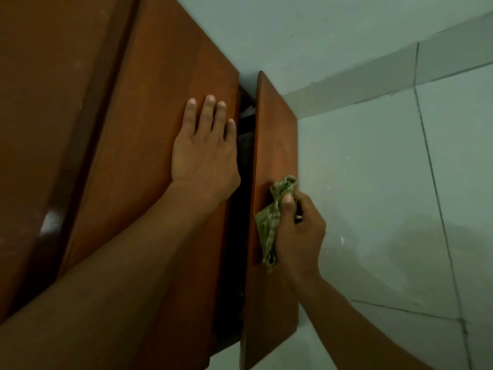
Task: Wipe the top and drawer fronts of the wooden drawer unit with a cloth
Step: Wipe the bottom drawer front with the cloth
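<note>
Cloth [269,225] sits bunched in our right hand [300,236], fingers closed around it, pressed to the pulled-out drawer front [274,145] for wiping; our left hand [204,153] lies open and flat on the wooden drawer unit [149,129], likely steadying it, above the tiled floor [386,182].

left hand [205,153] flat on the drawer unit [149,129]; to its right, right hand [298,231] presses cloth [269,228] on pulled-out drawer front [274,134]
</note>
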A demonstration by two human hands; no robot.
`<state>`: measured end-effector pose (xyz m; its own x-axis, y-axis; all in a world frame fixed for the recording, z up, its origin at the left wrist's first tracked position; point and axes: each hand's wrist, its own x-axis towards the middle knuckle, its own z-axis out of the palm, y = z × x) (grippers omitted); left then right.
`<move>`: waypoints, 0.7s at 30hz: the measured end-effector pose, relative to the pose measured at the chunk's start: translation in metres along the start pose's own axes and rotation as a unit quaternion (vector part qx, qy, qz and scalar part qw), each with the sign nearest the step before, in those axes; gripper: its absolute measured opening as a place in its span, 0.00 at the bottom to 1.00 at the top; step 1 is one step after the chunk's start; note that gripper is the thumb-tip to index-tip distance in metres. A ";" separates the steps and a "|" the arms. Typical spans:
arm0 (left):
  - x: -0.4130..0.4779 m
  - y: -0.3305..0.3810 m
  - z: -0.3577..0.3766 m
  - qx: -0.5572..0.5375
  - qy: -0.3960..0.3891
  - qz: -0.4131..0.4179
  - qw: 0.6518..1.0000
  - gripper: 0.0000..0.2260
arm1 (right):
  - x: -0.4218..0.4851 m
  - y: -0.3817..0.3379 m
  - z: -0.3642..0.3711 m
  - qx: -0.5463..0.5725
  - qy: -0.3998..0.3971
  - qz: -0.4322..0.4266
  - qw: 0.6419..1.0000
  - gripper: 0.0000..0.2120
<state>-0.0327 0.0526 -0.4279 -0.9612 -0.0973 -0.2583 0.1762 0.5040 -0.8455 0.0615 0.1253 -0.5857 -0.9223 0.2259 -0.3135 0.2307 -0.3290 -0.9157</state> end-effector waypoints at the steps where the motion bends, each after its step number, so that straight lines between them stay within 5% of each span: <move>1: -0.006 0.000 -0.002 -0.004 -0.002 -0.004 1.000 0.33 | -0.021 -0.001 -0.005 0.000 -0.024 -0.004 1.000 0.11; 7: -0.122 -0.006 0.002 0.020 -0.047 0.006 0.999 0.31 | -0.078 0.015 -0.015 -0.065 -0.152 -0.140 0.976 0.21; 15: -0.224 0.011 0.017 0.042 -0.073 0.020 0.996 0.30 | 0.005 0.012 0.013 -0.045 -0.113 0.052 0.991 0.25; 21: -0.212 0.022 0.025 0.045 -0.060 0.021 0.997 0.33 | -0.136 0.032 -0.041 -0.047 -0.124 0.018 0.991 0.21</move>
<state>0.1804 0.0628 -0.4033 -0.9210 -0.1834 -0.3436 0.2388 0.4312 -0.8701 0.2069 0.1216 -0.5827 -0.9579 -0.0215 -0.2862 0.2827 -0.2429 -0.9280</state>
